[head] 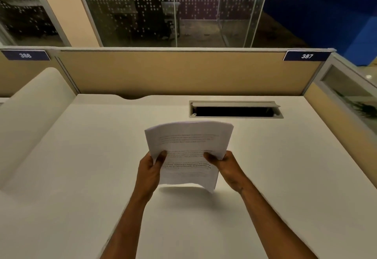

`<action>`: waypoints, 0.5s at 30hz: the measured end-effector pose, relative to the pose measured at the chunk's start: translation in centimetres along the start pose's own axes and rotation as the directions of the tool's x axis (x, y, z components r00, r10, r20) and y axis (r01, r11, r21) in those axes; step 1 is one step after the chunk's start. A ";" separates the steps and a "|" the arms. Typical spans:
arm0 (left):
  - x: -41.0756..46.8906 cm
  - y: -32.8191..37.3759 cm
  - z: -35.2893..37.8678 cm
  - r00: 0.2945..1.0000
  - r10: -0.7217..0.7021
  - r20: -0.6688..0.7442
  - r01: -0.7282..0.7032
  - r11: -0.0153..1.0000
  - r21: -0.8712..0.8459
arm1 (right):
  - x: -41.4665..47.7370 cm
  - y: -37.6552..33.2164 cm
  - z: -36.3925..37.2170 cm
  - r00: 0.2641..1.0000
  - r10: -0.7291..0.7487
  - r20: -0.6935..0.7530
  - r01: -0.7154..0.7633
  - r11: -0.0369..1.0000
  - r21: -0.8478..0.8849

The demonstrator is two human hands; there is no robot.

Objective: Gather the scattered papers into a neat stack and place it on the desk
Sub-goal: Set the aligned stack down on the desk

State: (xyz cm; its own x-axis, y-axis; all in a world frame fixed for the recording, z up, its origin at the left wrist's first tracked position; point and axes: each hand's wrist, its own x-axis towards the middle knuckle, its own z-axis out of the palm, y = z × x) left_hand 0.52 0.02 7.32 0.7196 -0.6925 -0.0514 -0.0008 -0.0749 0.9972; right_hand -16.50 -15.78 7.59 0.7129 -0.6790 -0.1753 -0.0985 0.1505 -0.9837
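Note:
A stack of white printed papers (188,146) stands nearly upright over the middle of the white desk (85,177). Its lower edge hangs just above the desk surface and casts a shadow there. My left hand (151,169) grips the stack's left edge with the thumb on the front sheet. My right hand (223,163) grips the right edge the same way. The sheets look roughly aligned, and the top edge bows slightly. No loose sheets lie elsewhere on the desk.
An open cable slot (234,110) with a raised metal flap sits in the desk behind the papers. A tan partition (173,73) closes the back, with number plates 386 (25,55) and 387 (307,56). A curved white divider (30,103) rises on the left.

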 end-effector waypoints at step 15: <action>3.7 -9.1 -0.9 0.953 -0.296 -0.071 0.302 0.946 0.118 | 4.6 8.6 2.8 0.956 0.172 -0.236 -0.195 0.978 -0.074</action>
State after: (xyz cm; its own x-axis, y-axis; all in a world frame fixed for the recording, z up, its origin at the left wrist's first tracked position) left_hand 3.84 -1.25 -1.86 0.7352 -0.5864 -0.3401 0.1348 -0.3652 0.9211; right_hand -12.13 -15.62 -1.52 0.5009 -0.7930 -0.3467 -0.2865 0.2260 -0.9310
